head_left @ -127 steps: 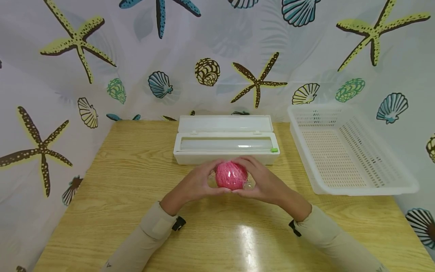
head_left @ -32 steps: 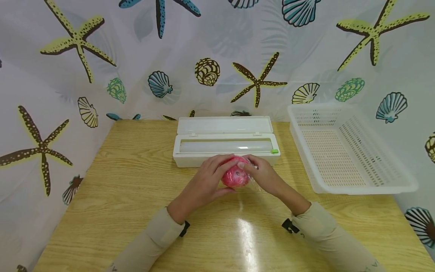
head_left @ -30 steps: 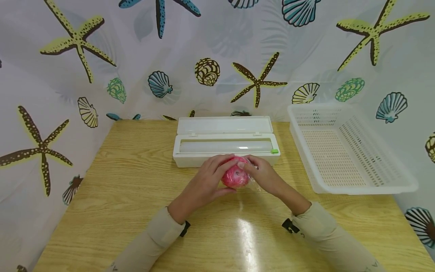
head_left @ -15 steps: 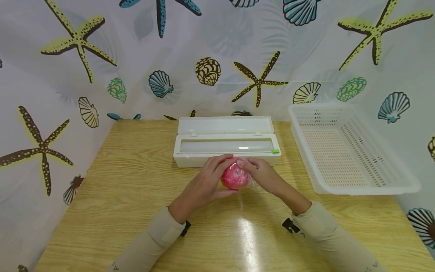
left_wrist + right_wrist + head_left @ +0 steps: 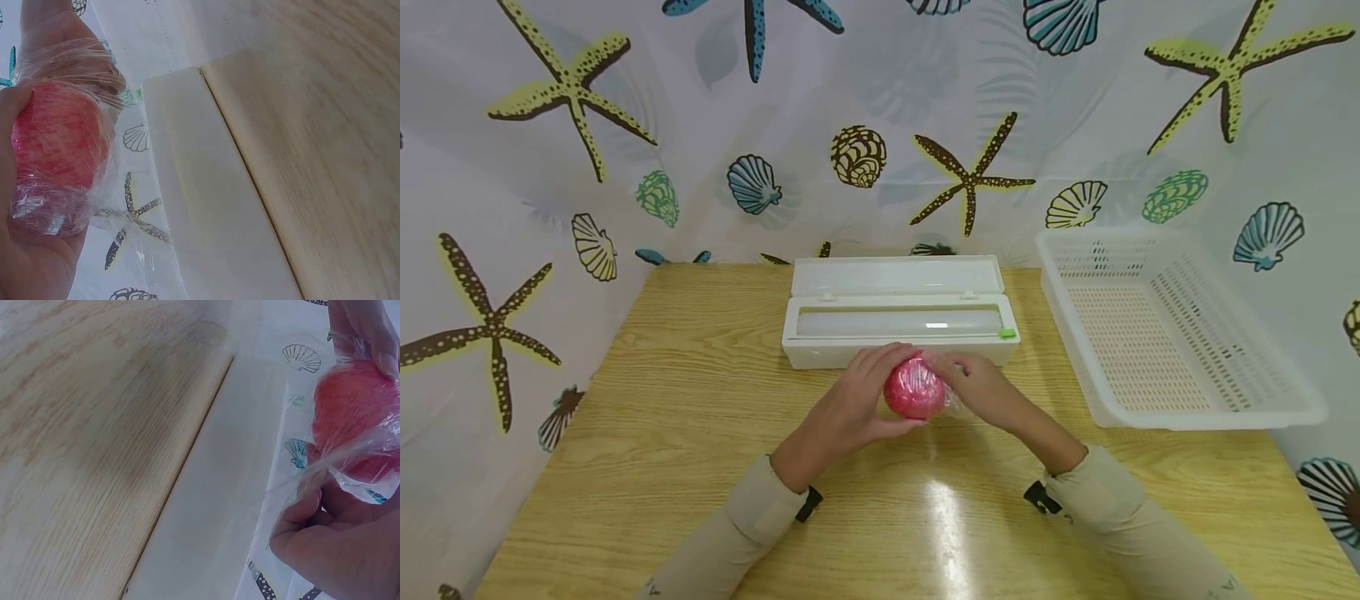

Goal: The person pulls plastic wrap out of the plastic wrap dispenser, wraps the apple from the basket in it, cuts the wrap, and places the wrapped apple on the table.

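Note:
A red apple [image 5: 914, 388] wrapped in clear cling film sits between both hands, just in front of the white dispenser in the head view. My left hand [image 5: 846, 408] grips it from the left, fingers over the far side and thumb at the near underside. At its right side, my right hand [image 5: 988, 392] pinches a loose bunch of the cling film [image 5: 340, 456], and the right wrist view has those fingers curled around it. Crumpled film also bulges beneath the apple in the left wrist view. Part of the apple's right side is hidden behind the right hand.
Behind the hands stands a white cling film dispenser [image 5: 820, 357], lid raised, with a roll [image 5: 898, 322] inside and a green slider [image 5: 1007, 333] at its right end. A white perforated basket [image 5: 1217, 419] stands at the right of the wooden table [image 5: 685, 400]. A patterned cloth hangs behind.
Over the last second the apple has turned in the hands: its dimple faced the camera and is now out of sight. Earlier, both hands cupped it symmetrically; the right has since gathered film at its side.

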Demonstrator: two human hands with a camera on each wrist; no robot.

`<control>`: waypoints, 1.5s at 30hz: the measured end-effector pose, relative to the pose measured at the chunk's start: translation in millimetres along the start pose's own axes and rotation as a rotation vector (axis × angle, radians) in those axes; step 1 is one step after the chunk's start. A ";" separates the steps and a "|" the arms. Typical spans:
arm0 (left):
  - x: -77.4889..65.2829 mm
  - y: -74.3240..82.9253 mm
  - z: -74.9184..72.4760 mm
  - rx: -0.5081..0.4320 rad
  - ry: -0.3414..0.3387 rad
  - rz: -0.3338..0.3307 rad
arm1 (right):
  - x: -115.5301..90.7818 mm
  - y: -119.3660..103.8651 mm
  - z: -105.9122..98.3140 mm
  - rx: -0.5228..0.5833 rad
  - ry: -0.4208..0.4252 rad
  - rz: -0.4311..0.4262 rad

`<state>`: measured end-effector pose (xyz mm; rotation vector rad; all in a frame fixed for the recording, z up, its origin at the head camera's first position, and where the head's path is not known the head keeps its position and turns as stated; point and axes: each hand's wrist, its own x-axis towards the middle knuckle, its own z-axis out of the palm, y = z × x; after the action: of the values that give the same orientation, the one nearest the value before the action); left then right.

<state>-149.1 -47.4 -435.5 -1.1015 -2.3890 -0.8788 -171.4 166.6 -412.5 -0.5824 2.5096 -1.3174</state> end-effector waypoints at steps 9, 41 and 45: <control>0.3 2.4 -1.6 -0.041 0.010 -0.048 | 0.3 3.5 2.5 0.053 -0.032 0.023; -9.9 1.9 2.3 -0.101 -0.072 -0.163 | -2.5 12.5 13.9 -0.024 -0.016 0.046; -11.4 2.2 2.3 -0.099 -0.093 -0.173 | -2.9 13.6 15.4 -0.002 -0.033 0.041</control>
<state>-140.3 -51.0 -442.7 -1.0026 -2.5733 -1.0347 -165.8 163.6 -432.3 -0.5462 2.4827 -1.2806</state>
